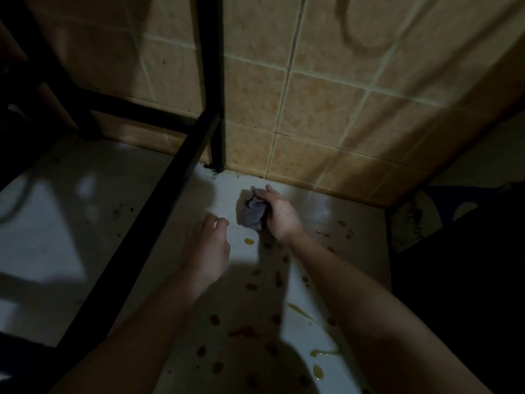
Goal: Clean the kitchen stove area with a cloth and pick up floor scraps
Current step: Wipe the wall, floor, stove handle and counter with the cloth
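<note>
Floor-scraps step. Right hand (281,220) clamps a crumpled grey cloth (252,214). Left hand (208,245) is curled over the white tiled floor (71,223); I cannot tell if it pinches anything. Next, probably: wipe the yellow drip (249,240) just beneath that grip.

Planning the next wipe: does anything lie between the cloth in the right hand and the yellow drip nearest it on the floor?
Nothing visible does. Only bare floor separates the cloth in the right hand from the yellow drip. The left hand is off to the drip's left.
</note>
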Motion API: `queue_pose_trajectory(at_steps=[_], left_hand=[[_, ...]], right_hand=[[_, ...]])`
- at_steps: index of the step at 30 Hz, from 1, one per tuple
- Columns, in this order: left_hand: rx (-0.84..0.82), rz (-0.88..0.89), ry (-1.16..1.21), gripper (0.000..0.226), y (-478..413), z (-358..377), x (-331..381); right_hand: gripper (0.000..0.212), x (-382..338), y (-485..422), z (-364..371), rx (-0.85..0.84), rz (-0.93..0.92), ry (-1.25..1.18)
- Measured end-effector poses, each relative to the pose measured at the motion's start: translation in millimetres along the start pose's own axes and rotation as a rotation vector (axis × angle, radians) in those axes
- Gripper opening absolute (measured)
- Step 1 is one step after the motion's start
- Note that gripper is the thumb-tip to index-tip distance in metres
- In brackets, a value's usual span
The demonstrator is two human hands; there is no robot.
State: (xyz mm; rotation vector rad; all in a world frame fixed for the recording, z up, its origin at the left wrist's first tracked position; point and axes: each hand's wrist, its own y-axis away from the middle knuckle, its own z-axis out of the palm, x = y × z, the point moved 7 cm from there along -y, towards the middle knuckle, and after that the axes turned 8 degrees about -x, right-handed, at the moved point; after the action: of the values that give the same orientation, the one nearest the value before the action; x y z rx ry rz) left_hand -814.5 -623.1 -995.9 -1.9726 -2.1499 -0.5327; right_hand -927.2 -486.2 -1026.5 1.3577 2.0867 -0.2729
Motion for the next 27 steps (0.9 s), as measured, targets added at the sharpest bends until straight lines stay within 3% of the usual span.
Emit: queue_pose_trajectory(at_steps=[6,9,12,19,27], left_hand=[[0.014,-0.071,0.063,0.034,-9.3,10.6,-9.7],[0.006,-0.089,0.052,0.034,-14.7,17.4,-12.9],[-0.004,-0.084,0.044,0.034,-17.2,21.5,-17.6],[-0.031,-0.086,0.013,0.034,-18.3,31.1,-19.9],[-0.028,0.007,-0.06,0.025,-21.0,34.2,-13.3]], right_hand=[[0.05,-11.7,-44.5,16.1,0.046,0.027,0.067],[0.059,-4.6,-44.9,52.9,-0.119,0.038,0.327],[0.06,10.6,-43.9,78.9,-0.231,0.053,0.394],[0.055,23.3,-44.8,66.5,-0.202,0.031,0.469],[0.041,74.9,-16.9,30.8,-0.045,0.108,0.312]])
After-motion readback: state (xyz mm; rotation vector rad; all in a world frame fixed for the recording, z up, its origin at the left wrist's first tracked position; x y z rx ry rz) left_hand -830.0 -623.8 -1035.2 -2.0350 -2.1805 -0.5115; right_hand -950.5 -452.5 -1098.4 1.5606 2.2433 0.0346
